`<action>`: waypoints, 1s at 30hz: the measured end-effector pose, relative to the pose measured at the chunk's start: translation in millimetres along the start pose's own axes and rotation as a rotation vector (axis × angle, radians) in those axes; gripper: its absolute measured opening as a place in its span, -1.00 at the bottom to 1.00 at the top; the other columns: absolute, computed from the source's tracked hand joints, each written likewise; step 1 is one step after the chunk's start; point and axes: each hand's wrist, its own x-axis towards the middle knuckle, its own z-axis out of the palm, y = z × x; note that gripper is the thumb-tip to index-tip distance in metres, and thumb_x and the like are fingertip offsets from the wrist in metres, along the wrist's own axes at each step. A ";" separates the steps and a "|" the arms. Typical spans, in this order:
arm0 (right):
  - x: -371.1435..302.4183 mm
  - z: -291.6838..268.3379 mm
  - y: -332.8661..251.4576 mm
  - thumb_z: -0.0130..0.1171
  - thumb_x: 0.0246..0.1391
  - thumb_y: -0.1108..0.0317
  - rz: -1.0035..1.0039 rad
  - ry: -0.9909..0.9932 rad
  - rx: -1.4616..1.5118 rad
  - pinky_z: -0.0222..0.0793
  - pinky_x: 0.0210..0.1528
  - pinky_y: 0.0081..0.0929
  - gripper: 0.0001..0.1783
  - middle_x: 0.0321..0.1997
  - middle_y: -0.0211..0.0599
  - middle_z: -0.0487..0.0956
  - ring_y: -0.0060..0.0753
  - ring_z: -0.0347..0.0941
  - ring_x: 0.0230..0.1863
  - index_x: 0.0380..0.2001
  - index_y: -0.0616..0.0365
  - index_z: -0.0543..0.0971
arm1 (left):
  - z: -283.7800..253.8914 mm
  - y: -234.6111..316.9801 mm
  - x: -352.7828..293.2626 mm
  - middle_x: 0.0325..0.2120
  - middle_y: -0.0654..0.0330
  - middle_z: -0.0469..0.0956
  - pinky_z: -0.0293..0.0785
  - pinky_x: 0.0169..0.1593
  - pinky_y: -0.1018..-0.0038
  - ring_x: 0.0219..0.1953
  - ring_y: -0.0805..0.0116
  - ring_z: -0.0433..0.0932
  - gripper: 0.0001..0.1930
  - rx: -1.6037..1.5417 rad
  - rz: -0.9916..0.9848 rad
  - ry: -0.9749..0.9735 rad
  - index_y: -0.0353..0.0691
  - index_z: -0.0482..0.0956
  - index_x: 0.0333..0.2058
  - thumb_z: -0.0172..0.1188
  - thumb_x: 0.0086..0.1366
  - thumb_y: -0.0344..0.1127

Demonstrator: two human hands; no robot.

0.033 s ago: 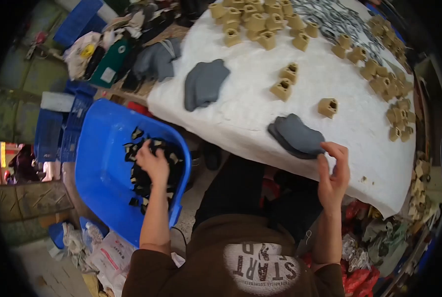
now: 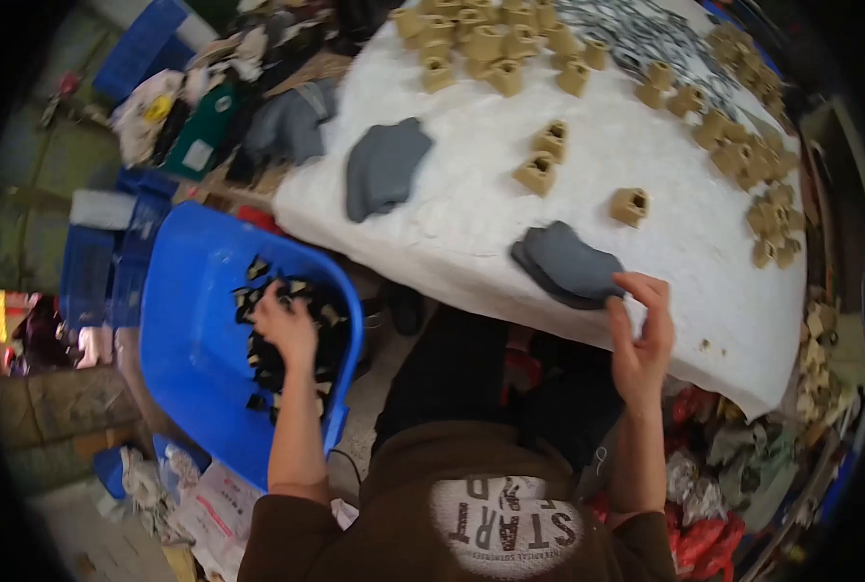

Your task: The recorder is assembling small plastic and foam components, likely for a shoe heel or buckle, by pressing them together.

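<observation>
My left hand (image 2: 287,328) is down in the blue tub (image 2: 195,335), fingers apart, among a pile of small black-and-beige pieces (image 2: 328,335). Its fingertips touch the pile and partly disappear in it. At the table's near edge, my right hand (image 2: 643,339) has thumb and forefinger at the right corner of a stack of curved flat grey pieces (image 2: 570,262), pinching it. A second grey stack (image 2: 386,170) lies farther left on the table. Beyond the right hand stand a single hollow tan block (image 2: 629,206) and a pair of tan blocks (image 2: 537,173).
The table (image 2: 462,209) has a white cover. Many tan blocks (image 2: 486,44) crowd its far side, with more along the right (image 2: 738,145), beside grey loop-shaped pieces (image 2: 646,44). Blue crates (image 2: 93,267) stand left of the tub. Bags (image 2: 221,509) lie lower left.
The whole scene has shifted slightly left in the picture. Both hands keep nearly the same places, left in the pile, right at the grey stack's corner.
</observation>
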 end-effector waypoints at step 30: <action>21.0 -9.1 30.8 -0.01 0.14 0.49 0.193 0.291 0.235 0.25 -0.16 -0.51 -0.94 -0.06 -0.15 0.38 -0.35 0.29 -0.15 -0.30 0.17 0.43 | -39.9 300.7 -71.2 -0.26 0.01 0.47 0.39 -0.15 0.33 -0.26 0.11 0.47 -0.72 -0.782 1.009 -0.307 -0.30 0.53 -0.25 0.17 -0.03 -0.55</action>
